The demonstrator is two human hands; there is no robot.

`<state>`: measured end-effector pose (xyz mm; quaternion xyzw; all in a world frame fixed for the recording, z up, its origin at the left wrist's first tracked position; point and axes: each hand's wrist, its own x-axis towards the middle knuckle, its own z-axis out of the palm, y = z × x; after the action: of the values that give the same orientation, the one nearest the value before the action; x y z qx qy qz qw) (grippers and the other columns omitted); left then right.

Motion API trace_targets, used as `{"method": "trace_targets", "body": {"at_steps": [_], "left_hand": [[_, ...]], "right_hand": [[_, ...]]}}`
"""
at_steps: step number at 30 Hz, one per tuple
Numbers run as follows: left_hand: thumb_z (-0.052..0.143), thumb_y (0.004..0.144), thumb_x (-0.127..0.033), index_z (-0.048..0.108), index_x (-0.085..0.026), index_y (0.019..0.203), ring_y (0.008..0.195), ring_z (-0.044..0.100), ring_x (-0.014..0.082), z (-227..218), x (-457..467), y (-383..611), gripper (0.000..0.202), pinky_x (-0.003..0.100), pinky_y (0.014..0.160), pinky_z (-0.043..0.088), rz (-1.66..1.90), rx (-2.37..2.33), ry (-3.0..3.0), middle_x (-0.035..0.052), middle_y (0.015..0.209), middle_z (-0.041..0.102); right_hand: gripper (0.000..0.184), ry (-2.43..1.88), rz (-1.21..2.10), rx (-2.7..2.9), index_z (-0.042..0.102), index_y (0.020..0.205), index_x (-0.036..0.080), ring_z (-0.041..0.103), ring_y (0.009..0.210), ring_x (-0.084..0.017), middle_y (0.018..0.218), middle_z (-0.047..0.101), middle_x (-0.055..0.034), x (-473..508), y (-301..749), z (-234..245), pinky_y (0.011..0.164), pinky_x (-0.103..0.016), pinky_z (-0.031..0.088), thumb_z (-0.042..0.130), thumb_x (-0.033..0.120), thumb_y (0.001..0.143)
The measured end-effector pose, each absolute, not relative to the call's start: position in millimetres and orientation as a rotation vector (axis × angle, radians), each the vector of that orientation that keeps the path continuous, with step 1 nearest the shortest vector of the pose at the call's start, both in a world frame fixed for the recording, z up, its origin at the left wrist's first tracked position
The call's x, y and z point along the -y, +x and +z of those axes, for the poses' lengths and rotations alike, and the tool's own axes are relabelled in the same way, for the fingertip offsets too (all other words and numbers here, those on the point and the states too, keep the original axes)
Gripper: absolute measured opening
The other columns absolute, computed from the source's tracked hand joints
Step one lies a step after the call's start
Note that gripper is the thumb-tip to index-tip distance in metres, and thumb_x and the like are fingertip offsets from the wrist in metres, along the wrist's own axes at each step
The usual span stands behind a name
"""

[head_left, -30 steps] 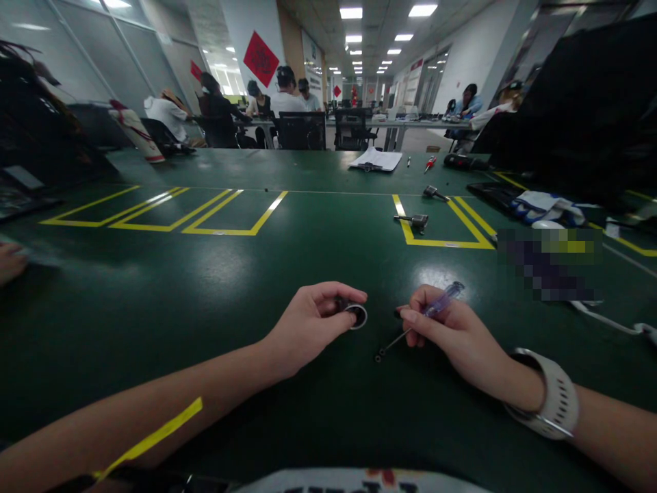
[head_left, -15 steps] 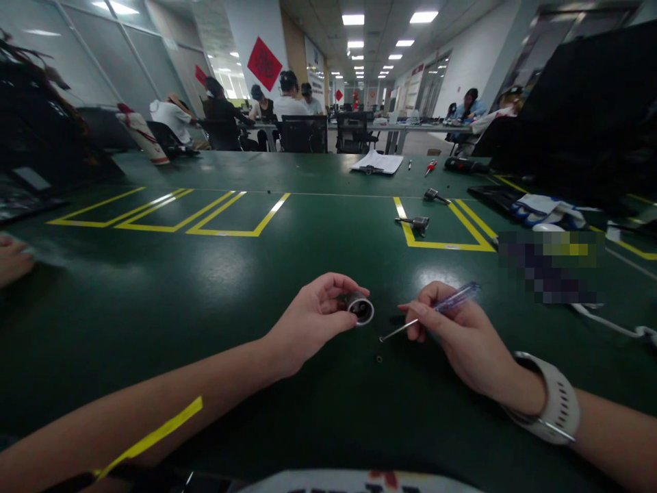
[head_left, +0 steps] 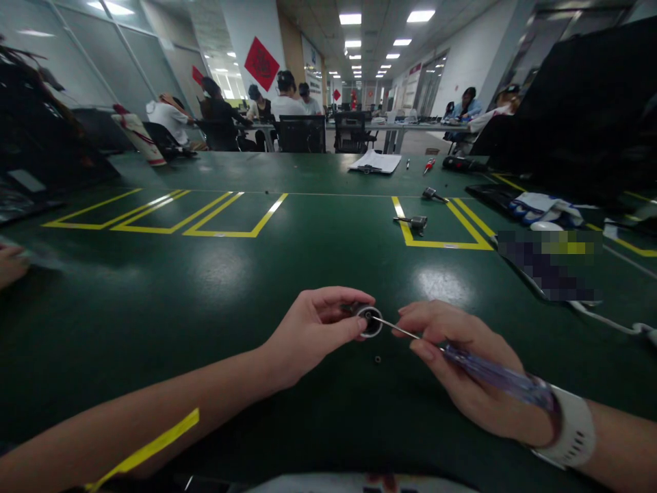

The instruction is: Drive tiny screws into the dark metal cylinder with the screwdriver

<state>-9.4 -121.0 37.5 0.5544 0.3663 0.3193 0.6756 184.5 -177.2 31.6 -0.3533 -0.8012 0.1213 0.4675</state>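
My left hand [head_left: 308, 335] is closed around a small hollow metal cylinder [head_left: 378, 331], its thumb and fingers at the rim and the round opening turned towards me. Inside the opening, darker details show but are too small to make out. A screwdriver [head_left: 495, 375] with a clear purplish handle lies in my right hand [head_left: 456, 342], fingers closed around it. Its thin shaft points left, and the tip reaches into the mouth of the cylinder. Just below the cylinder, a tiny dark ring-like piece [head_left: 378, 359] rests on the green table [head_left: 230, 287].
Two metal parts with stems, one nearer [head_left: 417, 223] and one farther [head_left: 431, 194], lie around a yellow-taped box. Behind are a clipboard [head_left: 377, 161] and a red screwdriver [head_left: 429, 165]. Gloves [head_left: 547, 208] and a phone-like device [head_left: 544, 267] sit right. Another person's hand [head_left: 11, 263] is far left.
The screwdriver has swung round in my right hand, its handle now towards my wrist. Its tip has moved from above the table into the cylinder's opening. My left hand has shifted slightly right.
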Motion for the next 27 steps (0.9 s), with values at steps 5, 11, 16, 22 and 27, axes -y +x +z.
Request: {"method": "trace_targets", "body": {"at_steps": [5, 11, 16, 22, 27], "left_hand": [[0.067, 0.067, -0.014, 0.066, -0.013, 0.097, 0.075, 0.065, 0.0130, 37.7, 124.6, -8.6, 0.029, 0.024, 0.070, 0.052, 0.693, -0.846, 1.283, 0.0042, 0.083, 0.071], [0.065, 0.067, -0.016, 0.066, -0.013, 0.093, 0.072, 0.065, 0.0151, 37.7, 127.8, -6.8, 0.027, 0.025, 0.067, 0.051, 0.716, -0.909, 1.351, 0.0052, 0.079, 0.071], [0.065, 0.066, -0.016, 0.067, -0.014, 0.088, 0.071, 0.065, 0.0159, 36.8, 128.1, -5.7, 0.023, 0.026, 0.066, 0.052, 0.740, -0.935, 1.411, 0.0047, 0.078, 0.071], [0.064, 0.065, -0.016, 0.068, -0.015, 0.090, 0.073, 0.066, 0.0167, 37.0, 128.4, -5.4, 0.025, 0.028, 0.071, 0.053, 0.736, -0.951, 1.410, 0.0042, 0.078, 0.072], [0.064, 0.066, -0.015, 0.069, -0.015, 0.092, 0.074, 0.067, 0.0167, 37.9, 128.2, -5.7, 0.026, 0.028, 0.070, 0.054, 0.716, -0.969, 1.418, 0.0039, 0.079, 0.072]], "right_hand": [[0.010, -0.794, 0.067, 2.171, 0.052, 0.081, 0.018, 0.065, 0.080, -0.014, 0.078, 0.068, -0.0040, 176.5, 182.5, 31.8, 0.084, -0.031, 0.052, 0.046, 0.015, 0.087], [0.011, -0.793, -0.068, 2.255, 0.053, 0.075, 0.016, 0.064, 0.080, -0.015, 0.081, 0.068, -0.0054, 182.3, 182.0, 26.7, 0.088, -0.036, 0.050, 0.051, 0.011, 0.084], [0.009, -0.715, -0.103, 2.276, 0.053, 0.080, 0.017, 0.064, 0.077, -0.016, 0.080, 0.068, -0.0059, 182.7, 179.5, 28.8, 0.086, -0.039, 0.052, 0.051, 0.009, 0.083], [0.009, -0.644, -0.193, 2.266, 0.052, 0.082, 0.015, 0.065, 0.078, -0.018, 0.078, 0.069, -0.0082, 182.5, 178.5, 31.0, 0.084, -0.038, 0.054, 0.054, 0.007, 0.081], [0.009, -0.611, -0.292, 2.279, 0.052, 0.080, 0.015, 0.065, 0.075, -0.018, 0.074, 0.068, -0.0077, 183.6, 178.0, 32.9, 0.083, -0.037, 0.055, 0.054, 0.007, 0.080]]}}
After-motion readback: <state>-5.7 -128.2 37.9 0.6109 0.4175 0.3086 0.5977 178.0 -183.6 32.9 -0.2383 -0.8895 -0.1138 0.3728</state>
